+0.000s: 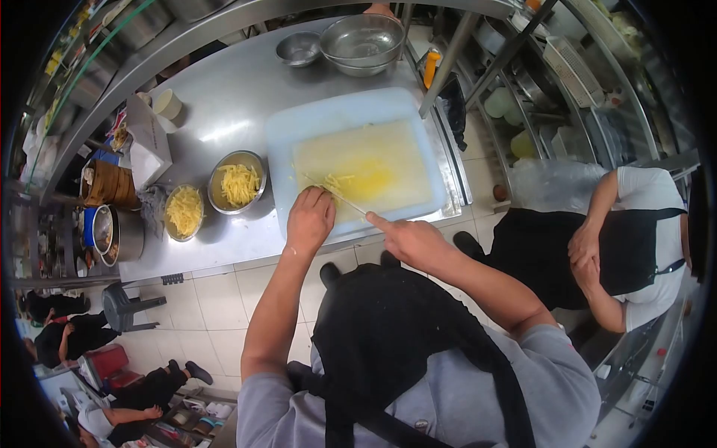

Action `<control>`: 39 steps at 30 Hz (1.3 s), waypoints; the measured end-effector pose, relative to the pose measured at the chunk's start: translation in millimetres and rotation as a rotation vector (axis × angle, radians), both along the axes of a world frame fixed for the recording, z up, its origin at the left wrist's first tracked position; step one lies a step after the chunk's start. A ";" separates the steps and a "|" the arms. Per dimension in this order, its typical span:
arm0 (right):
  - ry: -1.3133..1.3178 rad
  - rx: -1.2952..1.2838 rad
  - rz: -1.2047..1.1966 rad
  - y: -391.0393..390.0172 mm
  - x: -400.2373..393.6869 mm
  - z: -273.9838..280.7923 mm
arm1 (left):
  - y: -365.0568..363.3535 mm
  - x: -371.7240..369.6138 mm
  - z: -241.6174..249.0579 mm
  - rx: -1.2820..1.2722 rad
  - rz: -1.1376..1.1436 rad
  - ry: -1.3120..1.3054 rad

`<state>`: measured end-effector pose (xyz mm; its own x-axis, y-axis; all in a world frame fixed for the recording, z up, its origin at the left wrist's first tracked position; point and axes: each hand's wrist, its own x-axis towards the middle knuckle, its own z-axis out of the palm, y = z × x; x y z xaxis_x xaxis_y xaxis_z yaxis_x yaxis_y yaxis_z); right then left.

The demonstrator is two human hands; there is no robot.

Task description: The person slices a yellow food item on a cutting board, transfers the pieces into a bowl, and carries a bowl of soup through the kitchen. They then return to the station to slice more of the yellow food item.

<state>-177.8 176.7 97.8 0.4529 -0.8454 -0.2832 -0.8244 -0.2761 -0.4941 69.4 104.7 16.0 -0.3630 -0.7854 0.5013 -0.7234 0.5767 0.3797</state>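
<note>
My right hand (413, 241) is wrapped round the handle of a knife (345, 200), whose blade points up and left over the cutting board (418, 160). Beside the blade, my left hand (311, 216) rests on the board with its fingers curled together; what lies under them is hidden. Thin yellow strips (337, 181) lie just beyond the blade, and a yellow wet patch stains the board's middle. Left of the board, a metal bowl (214, 199) holds more yellow strips (240, 184). A second bowl of yellow strips (184, 212) sits further left.
Empty metal bowls (299, 49) and a large colander-like bowl (361, 43) stand at the table's far side. A paper cup (167, 104) and white box (146, 142) are at left. A co-worker in a black apron (567, 257) stands at right, hands clasped. Shelves flank the table.
</note>
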 end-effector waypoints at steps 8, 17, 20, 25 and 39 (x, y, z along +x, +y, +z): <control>-0.048 -0.030 -0.001 2.5 5.0 -17.4 | 1.4 3.5 -0.2 0.010 -0.018 0.024; -0.066 -0.034 -0.016 0.5 8.4 -15.4 | 1.5 23.2 2.2 0.077 -0.045 0.003; -0.067 -0.047 -0.013 3.4 7.8 -6.1 | 1.1 18.9 3.2 0.092 -0.058 0.022; -0.030 -0.041 0.020 -0.9 6.2 -11.4 | -1.3 16.7 3.5 0.073 -0.042 0.025; 0.034 -0.006 0.017 7.5 17.3 -9.5 | -2.8 27.1 1.8 0.062 -0.091 0.026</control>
